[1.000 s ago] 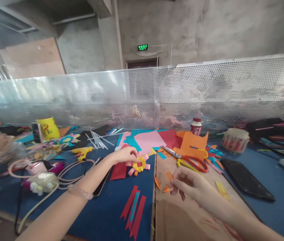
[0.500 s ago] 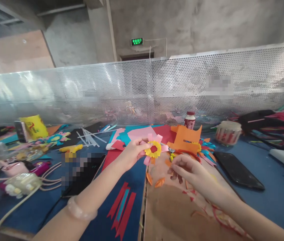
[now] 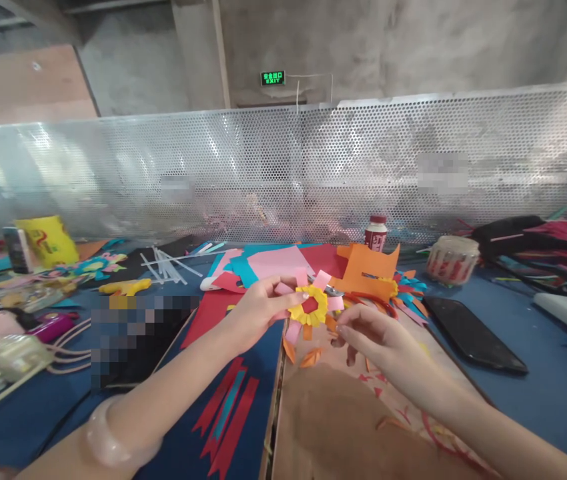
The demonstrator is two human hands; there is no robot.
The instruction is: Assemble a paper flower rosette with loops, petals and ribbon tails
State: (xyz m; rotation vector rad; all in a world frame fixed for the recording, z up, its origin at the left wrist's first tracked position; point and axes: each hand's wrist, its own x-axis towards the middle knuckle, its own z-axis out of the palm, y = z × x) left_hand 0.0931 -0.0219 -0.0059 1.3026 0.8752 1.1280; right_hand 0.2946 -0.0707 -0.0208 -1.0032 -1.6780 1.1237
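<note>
My left hand (image 3: 253, 312) holds a paper flower (image 3: 309, 308) with a red centre, yellow petals and pink and orange outer strips, lifted a little above the table. My right hand (image 3: 378, 337) has its fingertips pinched at the flower's lower right edge, touching an orange petal. Two loose orange petal pieces (image 3: 303, 357) lie just below on the brown cardboard sheet (image 3: 343, 427). A pale bracelet sits on my left wrist.
Coloured paper sheets (image 3: 283, 261), an orange cut sheet (image 3: 371, 270), scissors, a glue bottle (image 3: 375, 233), a tape tub (image 3: 446, 259) and a black phone (image 3: 471, 333) lie behind and to the right. Red and teal strips (image 3: 226, 417) and a yellow glue gun (image 3: 123, 287) lie left. A perforated metal screen (image 3: 283, 173) closes the back.
My left hand picked the paper flower up off the blue table and brought it toward the right hand, which rose from the cardboard to meet it.
</note>
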